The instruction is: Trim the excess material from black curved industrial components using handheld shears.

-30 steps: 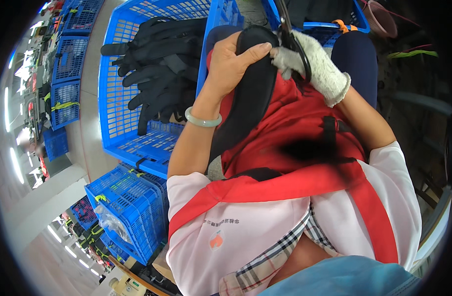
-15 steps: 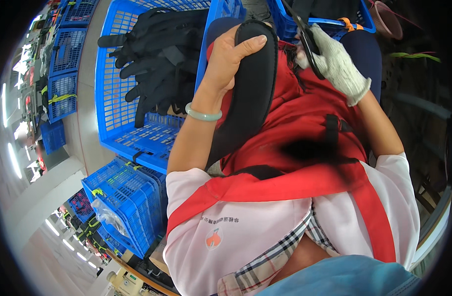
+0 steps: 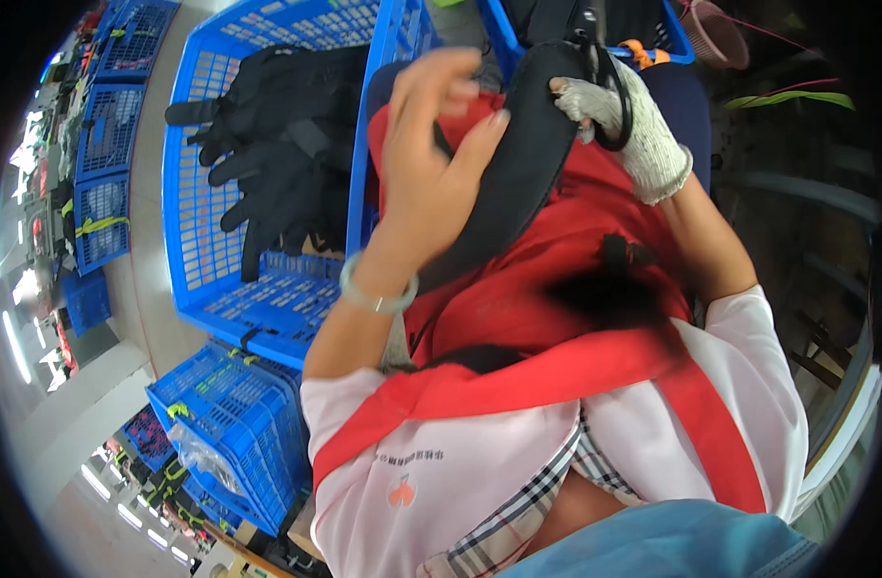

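A long black padded strap (image 3: pixel 520 169) lies slanting over the red apron (image 3: pixel 518 299) on my lap. My right hand (image 3: pixel 634 135), in a white knitted glove, pinches the strap's right edge near its far end. That same hand carries scissors (image 3: pixel 598 29) with dark looped handles, their blades pointing away from me. My left hand (image 3: pixel 424 183) is bare, with a pale bangle (image 3: pixel 378 299) at the wrist. Its fingers are apart and smeared by motion above the strap's left side, and it grips nothing.
Left of my lap stands a blue plastic crate (image 3: pixel 176 193) with a heap of black padded pieces (image 3: pixel 297 116). Another blue crate (image 3: pixel 677 43) with dark pieces is at the far side. Stacked blue crates (image 3: pixel 234 424) stand lower left; a pink basket (image 3: pixel 715 34) is far right.
My left hand has let go of the strap and opened. My gloved right hand has taken hold of the strap's edge, scissors still in it. The strap's far end has shifted right.
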A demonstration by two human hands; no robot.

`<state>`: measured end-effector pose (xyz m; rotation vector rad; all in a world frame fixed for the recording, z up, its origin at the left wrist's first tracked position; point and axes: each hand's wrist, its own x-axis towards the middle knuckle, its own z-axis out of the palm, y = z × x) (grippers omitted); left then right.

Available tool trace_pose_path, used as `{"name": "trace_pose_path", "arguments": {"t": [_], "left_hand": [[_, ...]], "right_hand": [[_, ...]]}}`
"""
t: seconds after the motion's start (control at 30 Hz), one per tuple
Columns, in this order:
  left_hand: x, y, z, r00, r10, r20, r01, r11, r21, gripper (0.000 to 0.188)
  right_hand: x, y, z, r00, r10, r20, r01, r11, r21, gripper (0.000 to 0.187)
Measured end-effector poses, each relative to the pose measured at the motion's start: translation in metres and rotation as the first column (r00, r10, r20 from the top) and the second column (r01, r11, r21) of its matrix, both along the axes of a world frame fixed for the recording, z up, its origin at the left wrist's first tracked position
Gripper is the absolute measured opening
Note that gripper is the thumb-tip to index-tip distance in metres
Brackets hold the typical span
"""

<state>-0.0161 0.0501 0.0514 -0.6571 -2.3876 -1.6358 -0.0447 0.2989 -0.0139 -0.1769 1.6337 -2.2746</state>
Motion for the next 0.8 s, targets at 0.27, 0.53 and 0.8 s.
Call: {"name": "trace_pose_path", "arguments": {"t": [0.27,0.53,0.8], "left_hand": [[0.069,-0.02,-0.045,0.704,-0.286,0.65,0.152,0.955,0.256,0.025],[-0.005,-0.034,-0.063,0.821,-0.321,0.472,-0.351,0.37,0.86,0.042],[0.002,-0.016,-0.065,0.863,-0.183,0.471,-0.33,0.503,0.799,0.039]], "right_hand": [[0.0,-0.019,0.01,0.411,-0.005,-0.912,0.631,0.723,0.281,0.021],[0.035,-0.044,0.012,0.998,-0.06,-0.025,0.064,0.981,0.182,0.032],[0.034,-0.073,0.022,0.995,0.037,-0.087,-0.013,0.965,0.261,0.039]]}}
